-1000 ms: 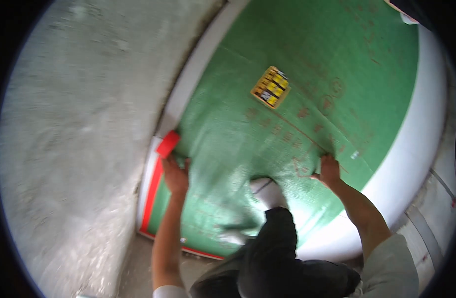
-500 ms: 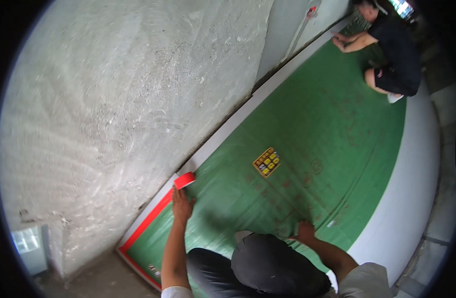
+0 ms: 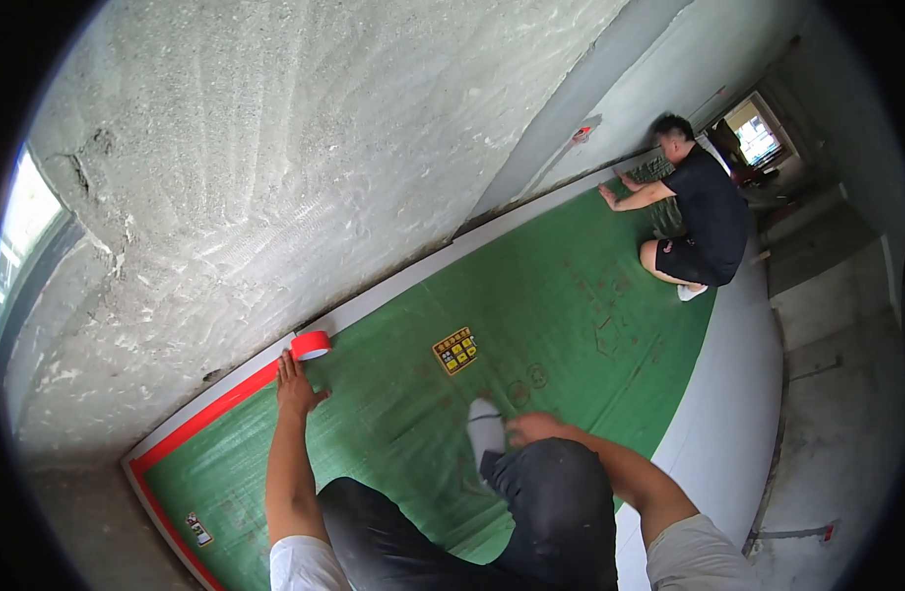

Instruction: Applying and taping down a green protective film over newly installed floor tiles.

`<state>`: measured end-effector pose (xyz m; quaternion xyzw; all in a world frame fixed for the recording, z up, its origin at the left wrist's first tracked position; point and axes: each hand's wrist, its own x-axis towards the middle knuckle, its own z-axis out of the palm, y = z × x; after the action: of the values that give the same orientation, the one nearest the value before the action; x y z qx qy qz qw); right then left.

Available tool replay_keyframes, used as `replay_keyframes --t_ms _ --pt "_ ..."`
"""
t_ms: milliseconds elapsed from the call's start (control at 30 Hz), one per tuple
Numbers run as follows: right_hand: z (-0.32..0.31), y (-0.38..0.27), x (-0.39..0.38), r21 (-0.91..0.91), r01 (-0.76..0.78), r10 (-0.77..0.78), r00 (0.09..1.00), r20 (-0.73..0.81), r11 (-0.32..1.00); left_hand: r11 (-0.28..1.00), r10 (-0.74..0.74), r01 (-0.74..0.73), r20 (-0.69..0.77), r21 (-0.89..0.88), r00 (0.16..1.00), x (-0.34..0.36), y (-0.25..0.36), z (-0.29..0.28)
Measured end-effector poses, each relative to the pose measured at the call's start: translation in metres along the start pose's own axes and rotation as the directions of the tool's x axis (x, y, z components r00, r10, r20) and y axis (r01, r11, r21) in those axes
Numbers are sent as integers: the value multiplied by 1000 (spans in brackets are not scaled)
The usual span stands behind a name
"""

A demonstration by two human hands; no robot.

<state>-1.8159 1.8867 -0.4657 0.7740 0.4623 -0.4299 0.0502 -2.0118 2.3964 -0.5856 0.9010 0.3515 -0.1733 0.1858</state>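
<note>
A red tape roll [image 3: 312, 345] stands on the edge of a green sheet [image 3: 393, 414], at the end of a red tape strip [image 3: 211, 410] stuck along the sheet's border by the wall. My left hand [image 3: 297, 391] lies over the strip just behind the roll, fingers stretched out and thumb apart. My right hand [image 3: 533, 426] is low over the sheet, beside my grey-socked foot [image 3: 485, 426] and raised knee. Its fingers are blurred and partly hidden, so whether it holds anything does not show.
A rough concrete wall [image 3: 275, 167] borders the sheet. A co-worker in black [image 3: 704, 212] crouches at the far end, both hands at the wall-side edge. A yellow-and-black label [image 3: 454, 352] lies mid-sheet; a small card [image 3: 198, 529] sits near the left corner. White sheeting [image 3: 728, 394] shows at right.
My view has swung, so the scene sits further left. My socked foot has come forward onto the green sheet, with my right hand now near it. The left hand stays by the tape roll.
</note>
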Motion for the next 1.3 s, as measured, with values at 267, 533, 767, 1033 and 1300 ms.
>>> replay_keyframes --t_ms 267,533,767,1033,1300 --pt "-215 2 88 290 236 -117 919 -376 927 998 -16 12 59 62 998 10 56 -9" --pt "-208 -140 321 73 612 -558 758 -337 788 998 16 -20 82 59 997 0 40 -15" --pt "-204 -161 375 171 752 -732 659 -173 637 1000 -13 14 -39 22 999 -1 50 -6" --pt "-203 -139 403 277 768 -769 625 -132 577 997 -41 33 -118 -65 992 -5 59 -4" --pt "-250 -67 375 141 746 -730 666 -151 651 995 -78 83 -99 49 992 5 65 -8"
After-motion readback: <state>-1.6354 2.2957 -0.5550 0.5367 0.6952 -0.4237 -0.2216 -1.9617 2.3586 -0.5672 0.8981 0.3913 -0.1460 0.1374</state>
